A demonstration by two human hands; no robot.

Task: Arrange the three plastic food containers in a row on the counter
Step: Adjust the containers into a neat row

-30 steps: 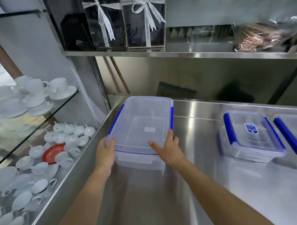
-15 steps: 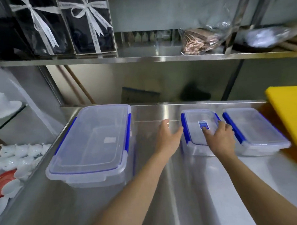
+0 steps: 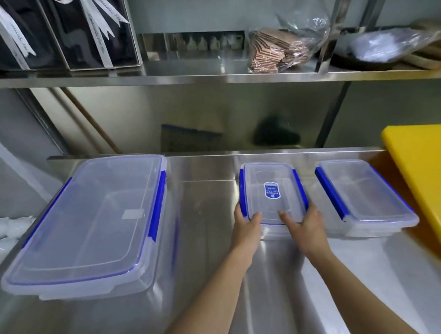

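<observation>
Three clear containers with blue clips sit across the steel counter [image 3: 211, 280]. Head cam: big container [image 3: 90, 223] on the left, well apart from the other two. Left hand [image 3: 246, 226] and right hand [image 3: 306, 223] clamp the near corners of the middle container [image 3: 271, 190], thumbs on its lid. Right container [image 3: 364, 196] is just beside a yellow board [image 3: 427, 183].

All three containers are clear plastic with blue side clips: the large container [image 3: 90, 218] at left, the middle container [image 3: 271, 190], which bears a blue-and-white label, and the right container [image 3: 362, 193]. The surface [image 3: 209, 281] is silver steel. At far right lies a plain yellow board [image 3: 427, 178].
</observation>
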